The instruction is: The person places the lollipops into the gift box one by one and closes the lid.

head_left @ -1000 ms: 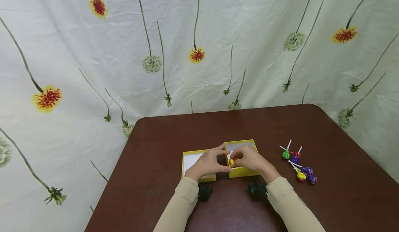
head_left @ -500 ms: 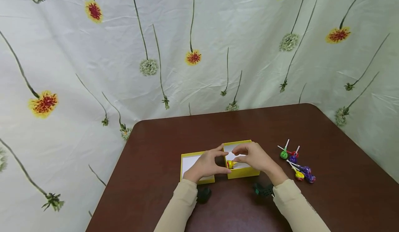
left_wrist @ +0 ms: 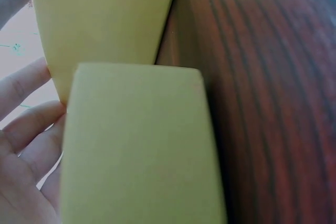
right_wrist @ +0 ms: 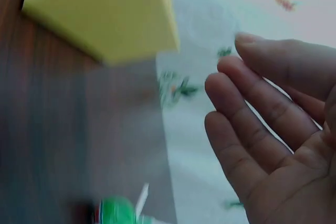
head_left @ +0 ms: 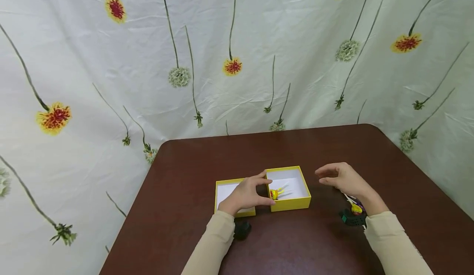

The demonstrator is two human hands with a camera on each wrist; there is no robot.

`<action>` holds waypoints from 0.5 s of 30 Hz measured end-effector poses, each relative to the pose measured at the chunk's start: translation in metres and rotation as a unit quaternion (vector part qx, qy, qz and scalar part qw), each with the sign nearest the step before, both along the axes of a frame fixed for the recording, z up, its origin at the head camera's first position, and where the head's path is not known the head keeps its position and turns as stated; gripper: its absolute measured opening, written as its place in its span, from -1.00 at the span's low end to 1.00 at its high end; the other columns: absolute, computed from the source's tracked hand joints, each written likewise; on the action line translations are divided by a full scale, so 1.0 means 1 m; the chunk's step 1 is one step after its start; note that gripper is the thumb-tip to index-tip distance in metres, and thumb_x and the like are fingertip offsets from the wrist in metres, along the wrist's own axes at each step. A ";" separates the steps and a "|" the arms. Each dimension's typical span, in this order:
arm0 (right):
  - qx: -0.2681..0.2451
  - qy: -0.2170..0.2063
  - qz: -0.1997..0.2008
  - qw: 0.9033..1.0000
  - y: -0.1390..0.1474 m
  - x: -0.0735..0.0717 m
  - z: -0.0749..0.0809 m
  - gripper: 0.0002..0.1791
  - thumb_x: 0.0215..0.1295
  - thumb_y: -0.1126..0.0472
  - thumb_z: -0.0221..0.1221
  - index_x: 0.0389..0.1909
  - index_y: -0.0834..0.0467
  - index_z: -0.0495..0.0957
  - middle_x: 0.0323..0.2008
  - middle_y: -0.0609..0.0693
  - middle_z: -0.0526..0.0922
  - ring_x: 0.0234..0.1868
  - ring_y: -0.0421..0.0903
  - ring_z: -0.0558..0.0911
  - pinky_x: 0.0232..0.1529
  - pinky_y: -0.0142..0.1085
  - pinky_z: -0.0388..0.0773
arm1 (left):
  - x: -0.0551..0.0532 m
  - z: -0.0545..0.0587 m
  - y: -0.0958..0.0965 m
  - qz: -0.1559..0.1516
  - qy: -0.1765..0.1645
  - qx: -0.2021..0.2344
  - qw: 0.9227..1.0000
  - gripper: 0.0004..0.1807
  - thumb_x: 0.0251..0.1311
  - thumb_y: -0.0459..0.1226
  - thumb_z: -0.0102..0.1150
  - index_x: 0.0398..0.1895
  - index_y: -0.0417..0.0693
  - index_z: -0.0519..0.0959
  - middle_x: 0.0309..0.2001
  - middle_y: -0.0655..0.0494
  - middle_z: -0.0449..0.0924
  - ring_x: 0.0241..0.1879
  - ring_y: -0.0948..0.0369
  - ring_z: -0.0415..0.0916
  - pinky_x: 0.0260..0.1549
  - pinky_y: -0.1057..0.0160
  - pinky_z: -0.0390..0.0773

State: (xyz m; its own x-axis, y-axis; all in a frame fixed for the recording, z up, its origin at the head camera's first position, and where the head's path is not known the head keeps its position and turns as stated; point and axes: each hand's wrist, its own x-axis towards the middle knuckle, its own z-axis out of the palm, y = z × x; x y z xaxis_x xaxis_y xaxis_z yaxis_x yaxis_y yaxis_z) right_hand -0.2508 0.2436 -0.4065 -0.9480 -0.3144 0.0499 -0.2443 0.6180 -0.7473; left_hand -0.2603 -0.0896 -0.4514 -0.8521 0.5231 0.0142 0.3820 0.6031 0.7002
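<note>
The left hand point(head_left: 246, 193) is at the left side of the deep yellow box point(head_left: 291, 204), its thumb by the near corner and its fingers along the wall towards the far corner. The grip is wide, thumb and index finger well apart, and it holds the box by that side. The left wrist view shows fingers against the edge of the yellow wall.

Inside the white-lined box, yellow-wrapped lollipops point(head_left: 274, 194) lie close to the left wall near its front corner; two white sticks point to the right. A shallow yellow tray point(head_left: 224, 190), white inside, sits just left of the box, partly behind the left hand.

The right hand point(head_left: 346, 179) hangs above the table point(head_left: 207, 155), right of the box and apart from it. Its grip is loose and holds nothing — the fingers bend gently, with a narrow gap between thumb and index finger in the head view. Below its wrist lies another yellow lollipop point(head_left: 356, 210), with a purple wrapper point(head_left: 361, 203) beside it, mostly hidden. The right wrist view catches a green lollipop point(right_wrist: 116, 211) at its lower edge, blurred.

Both wrists carry dark devices point(head_left: 242, 230) below cream sleeves point(head_left: 207, 242). A flower-printed cloth point(head_left: 296, 20) hangs behind the table.
</note>
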 end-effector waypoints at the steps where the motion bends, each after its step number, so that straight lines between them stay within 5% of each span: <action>1: 0.006 -0.005 -0.001 1.000 0.006 -0.001 -0.001 -0.65 0.34 0.26 0.27 0.10 0.29 0.63 0.08 0.26 0.67 0.00 0.09 0.69 -0.12 -0.17 0.68 | 0.000 0.000 0.000 -0.001 0.000 -0.001 1.000 -0.22 0.03 0.10 0.48 0.34 0.05 0.52 0.59 0.14 0.08 0.53 0.01 0.15 0.37 -0.07 0.38; 15: 0.065 -0.027 -0.009 0.997 0.053 -0.017 -0.025 -0.67 0.35 0.41 0.17 0.10 0.39 0.60 0.06 0.36 0.65 0.05 0.26 0.65 -0.02 0.05 0.66 | 0.000 -0.001 0.001 0.001 0.000 -0.007 1.000 -0.24 0.04 0.09 0.48 0.34 0.09 0.53 0.59 0.18 0.07 0.53 0.04 0.14 0.38 -0.06 0.37</action>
